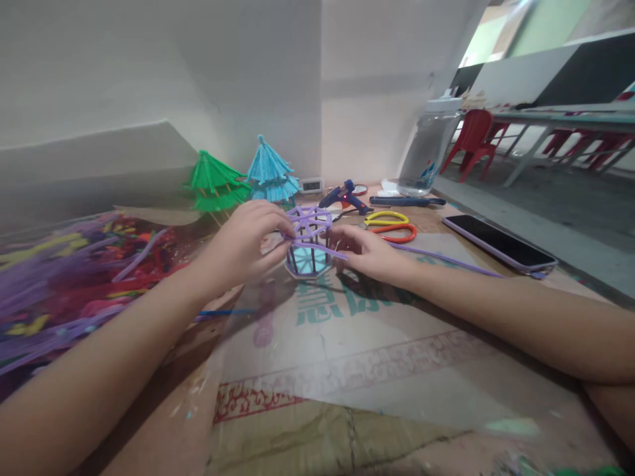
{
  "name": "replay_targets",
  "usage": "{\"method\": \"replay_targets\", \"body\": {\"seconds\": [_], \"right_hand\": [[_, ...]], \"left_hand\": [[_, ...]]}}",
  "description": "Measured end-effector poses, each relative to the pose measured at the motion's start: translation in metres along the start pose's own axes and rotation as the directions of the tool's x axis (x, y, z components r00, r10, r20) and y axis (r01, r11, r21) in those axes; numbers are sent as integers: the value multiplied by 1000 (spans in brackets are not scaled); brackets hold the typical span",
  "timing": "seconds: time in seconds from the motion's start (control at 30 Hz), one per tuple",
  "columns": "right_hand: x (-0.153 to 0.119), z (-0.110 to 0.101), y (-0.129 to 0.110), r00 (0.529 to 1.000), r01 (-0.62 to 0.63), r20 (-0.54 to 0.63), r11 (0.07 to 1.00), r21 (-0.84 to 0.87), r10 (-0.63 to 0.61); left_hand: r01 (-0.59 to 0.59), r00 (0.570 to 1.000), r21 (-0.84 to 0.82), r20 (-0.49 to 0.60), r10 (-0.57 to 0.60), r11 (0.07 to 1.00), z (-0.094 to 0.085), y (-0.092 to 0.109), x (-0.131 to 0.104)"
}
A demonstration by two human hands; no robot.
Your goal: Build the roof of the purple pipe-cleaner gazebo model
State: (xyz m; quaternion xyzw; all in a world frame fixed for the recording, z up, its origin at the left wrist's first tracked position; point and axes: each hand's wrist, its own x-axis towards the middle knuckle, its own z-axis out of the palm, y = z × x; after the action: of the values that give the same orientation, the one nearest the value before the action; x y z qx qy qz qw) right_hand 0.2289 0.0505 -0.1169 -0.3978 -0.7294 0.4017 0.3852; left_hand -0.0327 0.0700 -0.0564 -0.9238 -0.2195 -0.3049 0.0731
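Note:
A small eight-sided frame [313,225] with dark posts, a purple spoked top and a light blue base stands between my hands. My left hand [245,241] pinches its left edge, where a purple pipe cleaner [320,248] meets it. That pipe cleaner runs across the front of the frame to my right hand [370,254], whose thumb and fingers close on it. Its long tail shows beyond my right hand, stretching to the right. My fingers partly hide the frame's sides.
Behind stand green [218,182] and blue [271,173] tiered roof models, a glue gun [344,196], scissors [397,231], a utility knife [407,201] and a clear jug [429,149]. A phone [501,243] lies right; a pipe-cleaner heap [64,291] lies left. Clear sheeting [357,370] covers the tabletop.

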Motion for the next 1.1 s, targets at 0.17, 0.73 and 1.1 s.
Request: {"method": "replay_targets", "body": {"seconds": [0.17,0.73,1.1], "right_hand": [[-4,2,-2,996,57,-57,988,-147,-66],[-3,3,-13,972,124,-200,992,-6,-122],[-2,1,-1,931,231,-293,973,1,-220]], "left_hand": [[-5,999,26,-40,6,1000,5,0,-2],[-20,997,28,-69,22,999,8,1,-3],[-56,984,11,-167,57,998,17,-7,-4]]}}
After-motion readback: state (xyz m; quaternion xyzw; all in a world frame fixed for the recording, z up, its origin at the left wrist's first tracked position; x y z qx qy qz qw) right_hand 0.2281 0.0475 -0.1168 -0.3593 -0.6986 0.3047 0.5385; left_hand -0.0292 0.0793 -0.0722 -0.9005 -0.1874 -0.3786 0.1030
